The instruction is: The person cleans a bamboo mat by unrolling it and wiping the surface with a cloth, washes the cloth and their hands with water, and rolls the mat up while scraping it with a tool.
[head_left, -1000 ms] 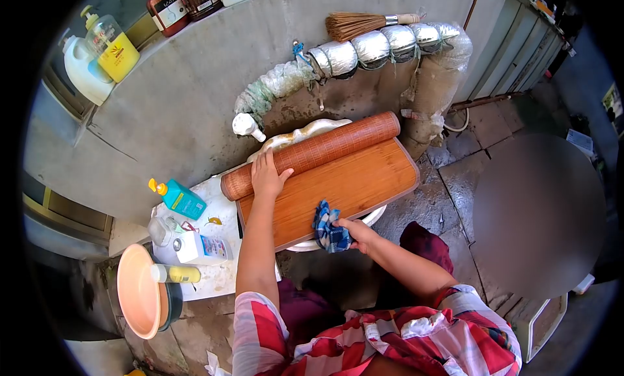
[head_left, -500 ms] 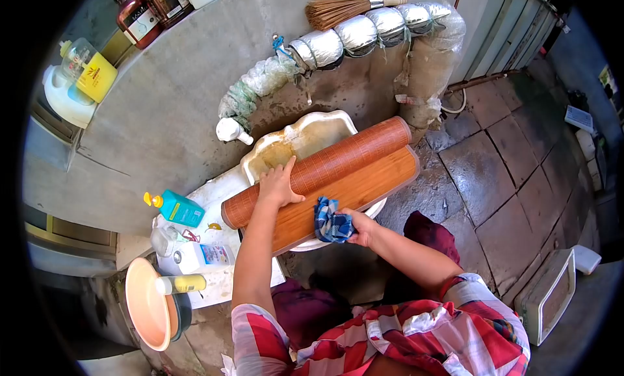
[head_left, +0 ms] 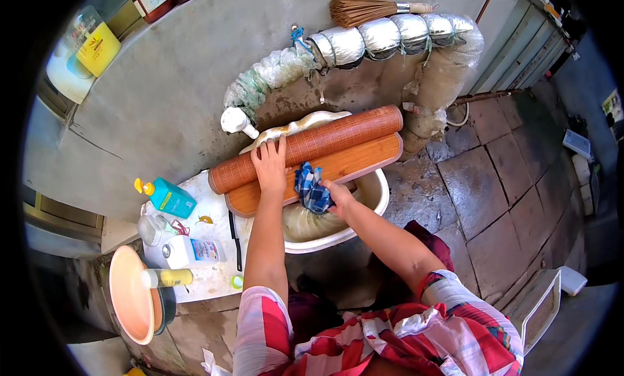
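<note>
A partly rolled brown mat with a slatted, bamboo-like surface lies across a white sink. Over the roll, toward its left end, curve the fingers of my left hand, gripping it. A bunched blue-and-white checked cloth is in my right hand, which is closed on its lower right side. The cloth is against the near edge of the mat's flat part. Below the mat the sink's near half shows; the mat covers much of the rest.
Left of the sink, a white counter holds a teal pump bottle, a white bottle and a black-handled knife. A peach basin stands beside it. Behind runs a foil-wrapped pipe with a brush on top.
The mat has moved toward the wall with my left hand, uncovering the sink's near side. The cloth has come along in my right hand. My view has shifted slightly.
</note>
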Motion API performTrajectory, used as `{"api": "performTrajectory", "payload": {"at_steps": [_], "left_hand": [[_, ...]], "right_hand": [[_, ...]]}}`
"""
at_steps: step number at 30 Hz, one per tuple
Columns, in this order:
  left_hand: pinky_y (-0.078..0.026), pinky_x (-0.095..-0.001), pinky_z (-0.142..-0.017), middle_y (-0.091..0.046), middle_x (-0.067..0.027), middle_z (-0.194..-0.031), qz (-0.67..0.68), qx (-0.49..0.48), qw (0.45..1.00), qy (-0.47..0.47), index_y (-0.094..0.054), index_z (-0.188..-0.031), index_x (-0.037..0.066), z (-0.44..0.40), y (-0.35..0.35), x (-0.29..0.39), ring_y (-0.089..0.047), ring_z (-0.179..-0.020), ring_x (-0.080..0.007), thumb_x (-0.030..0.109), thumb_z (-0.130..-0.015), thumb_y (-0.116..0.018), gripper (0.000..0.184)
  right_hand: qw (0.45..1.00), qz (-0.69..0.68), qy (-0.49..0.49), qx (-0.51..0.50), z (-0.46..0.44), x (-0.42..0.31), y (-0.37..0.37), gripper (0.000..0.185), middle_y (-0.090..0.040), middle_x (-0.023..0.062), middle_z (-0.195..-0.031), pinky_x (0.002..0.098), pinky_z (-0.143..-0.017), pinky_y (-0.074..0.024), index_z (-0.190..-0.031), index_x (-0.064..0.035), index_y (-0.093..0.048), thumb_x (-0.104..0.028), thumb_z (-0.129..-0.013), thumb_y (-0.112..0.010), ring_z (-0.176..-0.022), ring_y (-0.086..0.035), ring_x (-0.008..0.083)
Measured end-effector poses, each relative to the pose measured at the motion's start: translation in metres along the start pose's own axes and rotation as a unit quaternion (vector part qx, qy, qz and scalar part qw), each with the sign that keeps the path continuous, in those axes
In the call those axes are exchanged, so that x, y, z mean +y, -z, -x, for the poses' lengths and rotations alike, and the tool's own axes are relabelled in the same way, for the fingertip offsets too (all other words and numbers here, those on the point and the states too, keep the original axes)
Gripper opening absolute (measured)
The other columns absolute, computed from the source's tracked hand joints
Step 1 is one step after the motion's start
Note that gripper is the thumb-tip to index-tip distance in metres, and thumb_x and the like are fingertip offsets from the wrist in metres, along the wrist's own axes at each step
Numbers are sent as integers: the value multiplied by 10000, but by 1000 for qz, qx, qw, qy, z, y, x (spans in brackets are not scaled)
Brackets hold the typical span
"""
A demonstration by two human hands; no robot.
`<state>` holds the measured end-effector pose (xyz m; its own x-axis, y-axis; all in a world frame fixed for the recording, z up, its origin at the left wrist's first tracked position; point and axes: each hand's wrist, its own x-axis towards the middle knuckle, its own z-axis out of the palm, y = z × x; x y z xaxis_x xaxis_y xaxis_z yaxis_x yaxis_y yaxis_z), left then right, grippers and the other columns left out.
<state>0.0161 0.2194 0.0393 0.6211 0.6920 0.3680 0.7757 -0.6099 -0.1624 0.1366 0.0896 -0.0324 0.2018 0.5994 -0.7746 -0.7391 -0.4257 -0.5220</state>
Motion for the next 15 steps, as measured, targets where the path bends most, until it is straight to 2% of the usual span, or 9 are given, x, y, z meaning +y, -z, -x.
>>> {"api": "performTrajectory", "payload": {"at_steps": [2, 5, 8, 9, 10, 12, 13, 14, 15], "left_hand": [[-235, -482, -1094, -388, -108, -1354, 63, -37, 997, 23, -301, -1449, 172, 0, 1, 1, -348, -1292, -283, 322, -559, -874, 1069], [-130, -473, -1162, -216, -132, -1522, 151, -67, 985, 44, -249, -1474, 179, 5, 3, -1, -170, -1424, -318, 273, -568, -875, 1105], [-145, -436, -1167, -163, -147, -1544, 231, -7, 973, 14, -258, -1480, 177, 23, 0, -12, -142, -1432, -334, 135, -626, -836, 1032], [-194, -425, -1150, -203, -157, -1524, 247, 21, 968, 49, -333, -1444, 157, 32, 0, -14, -195, -1411, -343, 70, -649, -800, 926], [-194, -425, -1150, -203, -157, -1524, 245, 23, 968, 58, -333, -1444, 157, 42, 2, -14, -195, -1411, -343, 70, -649, -800, 926], [-242, -421, -1119, -263, -150, -1492, 289, 94, 927, 219, -398, -1396, 136, 60, 9, -13, -266, -1372, -347, 39, -666, -779, 829], [-305, -417, -1067, -364, -193, -1392, 284, 129, 906, 286, -466, -1303, 75, 70, 17, -9, -366, -1283, -361, 34, -683, -749, 683], [-305, -417, -1067, -364, -193, -1392, 280, 133, 904, 295, -466, -1303, 75, 78, 15, -8, -366, -1283, -361, 34, -683, -749, 683], [-321, -418, -1050, -395, -211, -1336, 329, 133, 841, 408, -481, -1265, 54, 88, 6, -7, -391, -1246, -369, 46, -689, -738, 631]], "right_hand": [[995, 101, 18, -12, 7, 1, 1, 312, -683, 41, -944, 310, -714, -549, -1058, -72, -630, -306, -852, -620, -799, -678, 172], [995, 49, -2, -82, 34, 4, 15, 312, -686, 47, -964, 316, -729, -557, -1084, -66, -631, -291, -868, -627, -816, -680, 168], [992, 44, -1, -121, 65, 1, 28, 374, -687, 55, -983, 316, -735, -559, -1135, -40, -609, -290, -864, -672, -826, -680, 168], [989, 56, 34, -136, 67, 0, 31, 417, -684, 63, -974, 322, -730, -560, -1125, -30, -605, -301, -831, -720, -825, -680, 176], [990, 74, 55, -108, 91, -13, 21, 427, -681, 70, -957, 319, -722, -557, -1095, -38, -610, -318, -805, -751, -826, -674, 176], [981, 44, 126, -141, 99, -29, 7, 435, -677, 82, -941, 318, -701, -553, -1073, -36, -606, -320, -787, -772, -810, -667, 175], [972, 65, 157, -160, 110, -42, -5, 430, -675, 86, -940, 308, -672, -547, -1052, -39, -603, -324, -782, -778, -790, -661, 168], [960, 71, 222, -159, 113, -53, -21, 417, -678, 85, -904, 299, -639, -542, -1029, -43, -601, -316, -774, -787, -751, -660, 167], [943, 112, 271, -159, 124, -67, -37, 377, -675, 69, -852, 296, -656, -539, -963, -56, -607, -322, -767, -789, -729, -654, 150]]}}
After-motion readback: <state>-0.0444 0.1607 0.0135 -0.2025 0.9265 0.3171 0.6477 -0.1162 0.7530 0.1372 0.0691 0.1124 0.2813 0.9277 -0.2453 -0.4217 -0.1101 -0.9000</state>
